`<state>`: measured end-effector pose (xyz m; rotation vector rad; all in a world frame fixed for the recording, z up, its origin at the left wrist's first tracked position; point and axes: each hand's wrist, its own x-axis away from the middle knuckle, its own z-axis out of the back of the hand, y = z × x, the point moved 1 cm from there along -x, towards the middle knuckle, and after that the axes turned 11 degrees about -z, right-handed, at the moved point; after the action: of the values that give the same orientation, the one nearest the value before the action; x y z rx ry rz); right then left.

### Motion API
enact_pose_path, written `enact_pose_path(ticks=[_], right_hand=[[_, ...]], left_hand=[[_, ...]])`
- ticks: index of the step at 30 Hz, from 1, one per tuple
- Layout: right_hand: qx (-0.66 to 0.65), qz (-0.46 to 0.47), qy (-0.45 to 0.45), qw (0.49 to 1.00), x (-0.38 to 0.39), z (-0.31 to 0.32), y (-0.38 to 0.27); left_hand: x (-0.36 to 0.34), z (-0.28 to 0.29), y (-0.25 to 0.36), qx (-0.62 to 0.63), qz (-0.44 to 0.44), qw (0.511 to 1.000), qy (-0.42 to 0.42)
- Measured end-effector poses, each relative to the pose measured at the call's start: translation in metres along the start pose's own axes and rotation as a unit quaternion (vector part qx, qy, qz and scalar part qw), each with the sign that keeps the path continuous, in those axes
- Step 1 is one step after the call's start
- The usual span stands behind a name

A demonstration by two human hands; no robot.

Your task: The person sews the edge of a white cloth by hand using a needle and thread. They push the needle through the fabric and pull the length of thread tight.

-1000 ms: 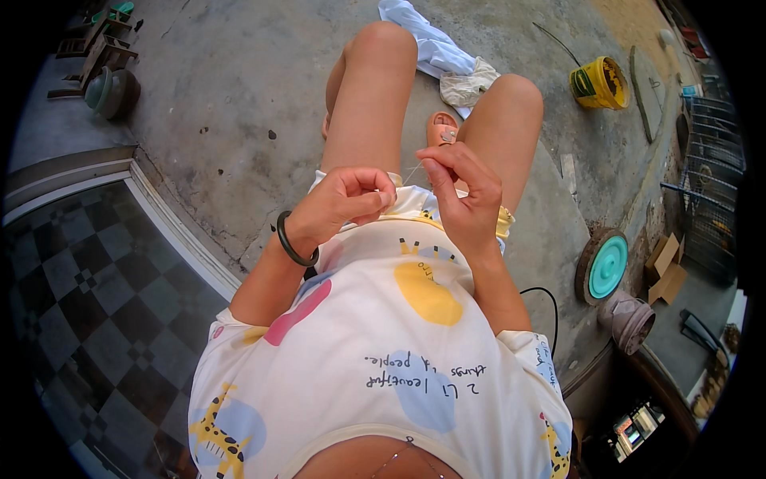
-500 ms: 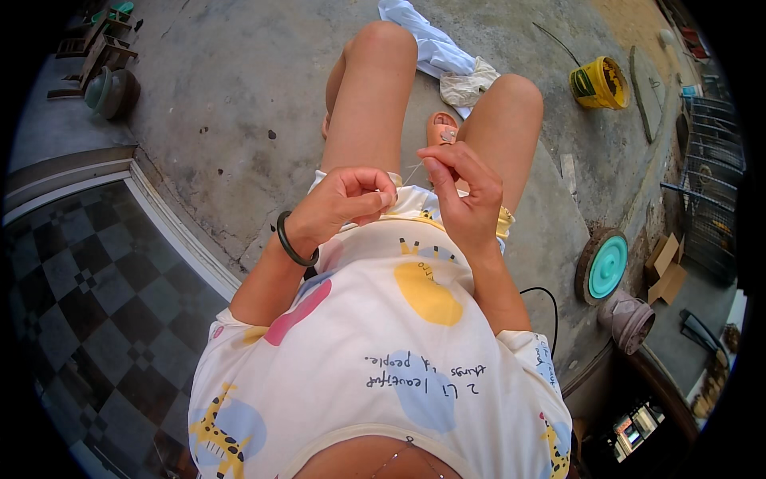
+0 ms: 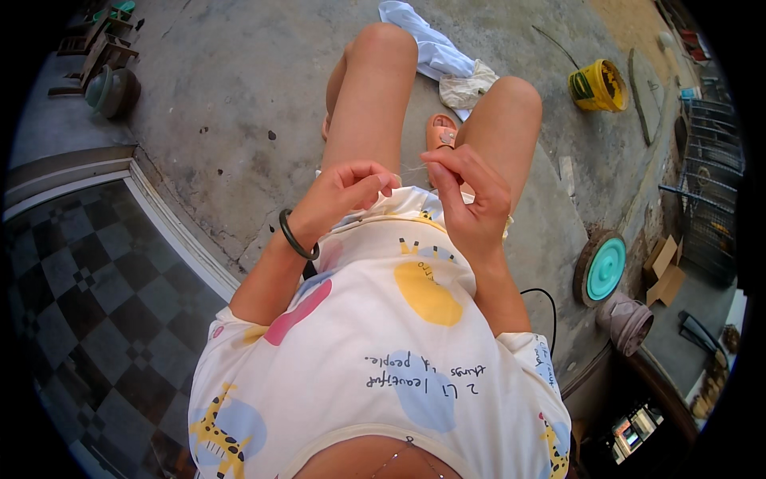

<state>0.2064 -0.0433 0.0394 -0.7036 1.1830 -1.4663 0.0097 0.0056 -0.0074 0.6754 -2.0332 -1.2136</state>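
A thin pale thread [image 3: 413, 168] spans the small gap between my two hands, above my lap. At its left end, my left hand [image 3: 351, 195] has its fingers curled in and thumb pressed against them; a dark bangle circles that wrist. My right hand [image 3: 472, 191] pinches the other end between thumb and forefinger, the remaining fingers bent. Anything smaller in the fingertips, I cannot make out. Just below the hands are my patterned shorts [image 3: 403, 203] and the white printed shirt [image 3: 375, 271].
Beyond my knees, light blue cloth [image 3: 431, 44] and a whitish bundle [image 3: 469, 85] lie on the concrete. To the right stand a yellow bucket [image 3: 590, 88], a round turquoise lid [image 3: 606, 269], a pinkish bucket [image 3: 630, 323] and a wire rack [image 3: 710, 168]. A doorway with checkered tiles [image 3: 112, 295] is at left.
My right hand has shifted slightly right and down. The left hand has risen a little, with its fingers loosened somewhat. The thread still runs between them.
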Motion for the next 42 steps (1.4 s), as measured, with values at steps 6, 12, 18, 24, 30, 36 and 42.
enact_pose_path(ticks=[6, 12, 18, 24, 30, 36, 42], right_hand=[[0.006, 0.017, -0.012, 1.0, 0.004, 0.006, -0.016], [0.0, 0.015, -0.017, 1.0, 0.005, 0.003, -0.019], [-0.004, 0.017, -0.003, 1.0, 0.004, 0.005, -0.016], [-0.004, 0.009, -0.004, 1.0, 0.002, 0.005, -0.013], [-0.009, -0.001, 0.002, 1.0, 0.001, 0.005, -0.012], [-0.003, 0.008, 0.005, 1.0, 0.001, 0.007, -0.013], [-0.011, 0.001, 0.015, 1.0, 0.006, 0.008, -0.012]], left_hand=[[-0.005, 0.001, 0.003, -0.148, -0.182, 0.956, 0.174], [-0.002, -0.004, 0.024, -0.134, -0.186, 0.973, 0.014], [-0.001, -0.007, 0.03, 0.022, -0.041, 0.995, -0.09], [0.0, -0.004, 0.029, 0.062, -0.02, 0.992, -0.111], [-0.003, -0.001, 0.029, 0.068, -0.035, 0.986, -0.146], [0.0, -0.003, 0.026, 0.066, -0.035, 0.991, -0.114], [0.004, -0.006, 0.026, 0.128, -0.075, 0.98, -0.132]])
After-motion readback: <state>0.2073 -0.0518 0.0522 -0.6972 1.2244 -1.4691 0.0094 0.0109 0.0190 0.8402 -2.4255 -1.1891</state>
